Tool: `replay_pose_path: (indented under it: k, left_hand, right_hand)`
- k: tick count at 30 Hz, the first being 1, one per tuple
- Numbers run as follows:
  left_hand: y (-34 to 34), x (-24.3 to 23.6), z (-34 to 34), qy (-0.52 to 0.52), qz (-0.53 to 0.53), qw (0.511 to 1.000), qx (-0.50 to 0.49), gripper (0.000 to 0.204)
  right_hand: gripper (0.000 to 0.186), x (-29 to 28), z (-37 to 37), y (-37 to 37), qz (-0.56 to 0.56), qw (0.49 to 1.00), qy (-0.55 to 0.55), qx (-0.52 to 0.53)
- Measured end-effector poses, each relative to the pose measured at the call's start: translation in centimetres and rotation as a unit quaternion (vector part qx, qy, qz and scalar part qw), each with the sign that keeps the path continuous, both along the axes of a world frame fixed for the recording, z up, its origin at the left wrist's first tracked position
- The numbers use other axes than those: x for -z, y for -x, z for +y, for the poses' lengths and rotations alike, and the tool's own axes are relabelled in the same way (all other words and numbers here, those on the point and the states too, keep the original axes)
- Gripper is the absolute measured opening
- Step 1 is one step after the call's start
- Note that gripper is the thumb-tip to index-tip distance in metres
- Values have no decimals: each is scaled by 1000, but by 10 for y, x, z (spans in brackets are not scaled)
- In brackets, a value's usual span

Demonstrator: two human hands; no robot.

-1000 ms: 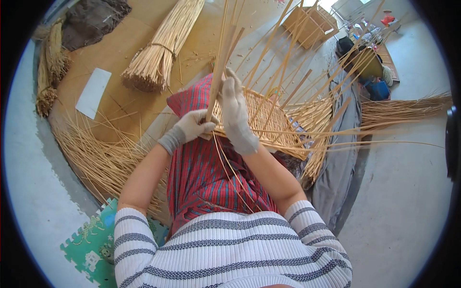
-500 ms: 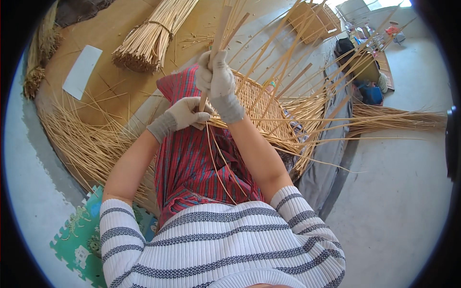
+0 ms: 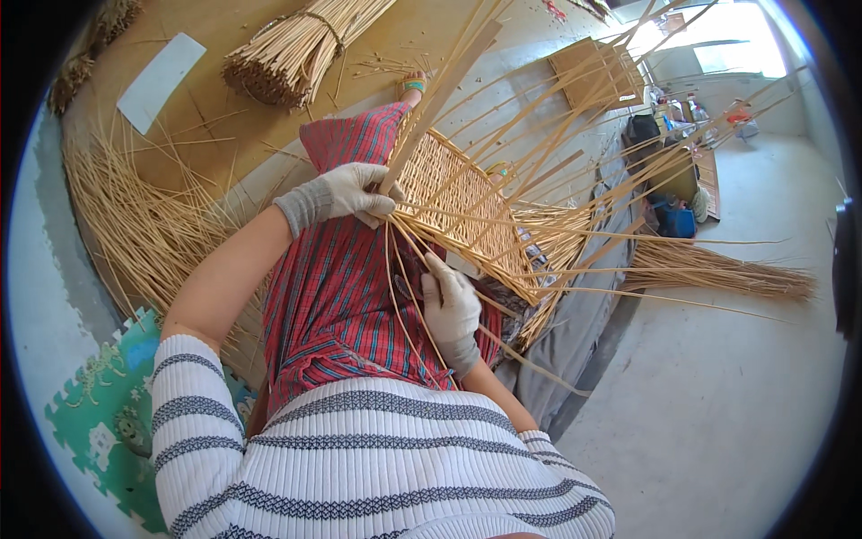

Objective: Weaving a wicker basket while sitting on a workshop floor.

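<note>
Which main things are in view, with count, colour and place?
Woven panel: one, tan, centre
Long flat strip: one, tan, upper centre
Rods: many, tan, right of panel
Tied bundle: one, tan, upper left
Loose stalks: many, tan, left
Stalk pile: one, brownish, right
Sheet: one, white, upper left
Box: one, brown, upper right
Window: one, white, upper right
Mat: one, green, lower left
Grey cloth: one, grey, right
Plaid cloth: one, red, over lap
Sweater: one, white-grey striped, bottom
Left hand: one, whitish glove, at strip's foot
Right hand: one, whitish glove, below panel
</note>
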State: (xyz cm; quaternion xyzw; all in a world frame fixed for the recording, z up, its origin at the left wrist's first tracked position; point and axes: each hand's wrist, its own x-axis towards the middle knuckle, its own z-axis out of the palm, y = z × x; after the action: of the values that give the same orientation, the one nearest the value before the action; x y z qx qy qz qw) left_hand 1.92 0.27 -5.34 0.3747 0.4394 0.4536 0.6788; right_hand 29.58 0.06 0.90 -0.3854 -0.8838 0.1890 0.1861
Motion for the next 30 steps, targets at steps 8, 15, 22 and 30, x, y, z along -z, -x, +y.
replay_pose_path:
  k: [8,15,22,30]
  left_hand:
    - [-10,0,-2,-10,37,999,-6,23]
    - [-35,-4,-3,44,79,989,-114,22]
    - [-40,0,-4,48,72,968,-235,10]
    - [-25,-7,-8,67,103,982,-142,17]
  right_hand:
    - [43,-13,45,35,289,957,15,-15]
    - [59,-78,103,134,11,999,13,-33]
    - [38,1,52,-2,-77,996,-38,27]
    - [38,-47,14,-1,-103,984,-44,-139]
